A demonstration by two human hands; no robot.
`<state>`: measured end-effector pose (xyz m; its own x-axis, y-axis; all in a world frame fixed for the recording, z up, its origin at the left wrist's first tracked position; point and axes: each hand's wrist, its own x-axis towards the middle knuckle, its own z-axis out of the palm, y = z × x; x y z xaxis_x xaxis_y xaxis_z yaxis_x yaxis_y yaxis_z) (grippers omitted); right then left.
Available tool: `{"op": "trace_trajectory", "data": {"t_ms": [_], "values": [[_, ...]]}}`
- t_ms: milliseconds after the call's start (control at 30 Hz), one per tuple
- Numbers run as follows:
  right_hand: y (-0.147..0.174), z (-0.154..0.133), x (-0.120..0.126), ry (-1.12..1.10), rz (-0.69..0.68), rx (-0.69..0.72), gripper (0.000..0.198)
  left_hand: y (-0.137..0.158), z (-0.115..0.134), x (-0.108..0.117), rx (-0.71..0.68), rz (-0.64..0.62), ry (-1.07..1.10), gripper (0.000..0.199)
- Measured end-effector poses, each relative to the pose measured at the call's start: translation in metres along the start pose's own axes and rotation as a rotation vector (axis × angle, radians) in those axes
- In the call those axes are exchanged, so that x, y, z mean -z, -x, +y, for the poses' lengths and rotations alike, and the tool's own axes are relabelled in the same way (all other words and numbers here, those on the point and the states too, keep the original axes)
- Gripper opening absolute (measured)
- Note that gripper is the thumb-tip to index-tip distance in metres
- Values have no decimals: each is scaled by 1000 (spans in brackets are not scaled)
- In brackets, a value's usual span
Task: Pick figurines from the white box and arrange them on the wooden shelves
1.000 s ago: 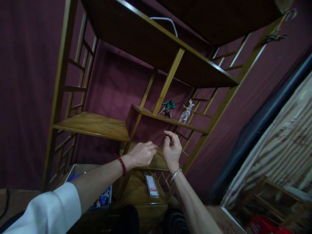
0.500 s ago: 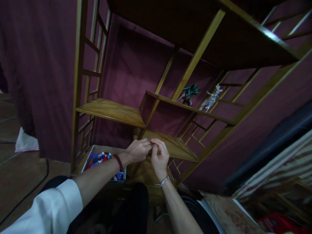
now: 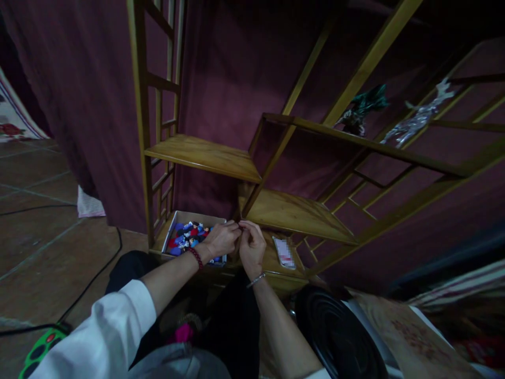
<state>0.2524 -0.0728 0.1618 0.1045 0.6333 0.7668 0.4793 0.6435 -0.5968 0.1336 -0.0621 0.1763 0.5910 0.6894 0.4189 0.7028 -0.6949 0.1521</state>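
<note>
My left hand (image 3: 223, 239), with a red bead bracelet at the wrist, is closed, its fingertips pinched together. Right against it, my right hand (image 3: 252, 243), wearing a silver bracelet, pinches at the same spot. Whatever lies between the fingertips is too small and too covered to make out. Under and beside my left forearm stands an open shallow box (image 3: 170, 231) on the lowest shelf board. Small blue, red, white and black figures (image 3: 188, 234) lie heaped in it. My left hand covers the box's right part.
Wooden shelf boards (image 3: 205, 156) rise at staggered heights in front. A green figure (image 3: 366, 105) and a clear, shiny deer-like figure (image 3: 418, 121) stand up right. A whitish flat item (image 3: 284, 251) lies low right. Nearby are a ridged black round object (image 3: 339, 331) and a floor cable (image 3: 106, 276).
The view has swung down and to the left, so more of the box and the flat whitish item show. My hands stay pinched together, fingers still close to each other.
</note>
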Motion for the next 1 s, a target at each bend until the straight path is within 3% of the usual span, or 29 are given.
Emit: {"op": "trace_trajectory", "data": {"t_ms": [400, 733, 1000], "values": [[50, 28, -22, 38, -105, -167, 30, 33, -4, -51, 198, -70, 134, 25], [94, 56, -51, 245, -403, -372, 32, 70, -18, -80, 406, -293, 108, 36], [111, 71, -64, 445, -624, -458, 32, 92, -30, -100, 437, -363, 81, 32]]}}
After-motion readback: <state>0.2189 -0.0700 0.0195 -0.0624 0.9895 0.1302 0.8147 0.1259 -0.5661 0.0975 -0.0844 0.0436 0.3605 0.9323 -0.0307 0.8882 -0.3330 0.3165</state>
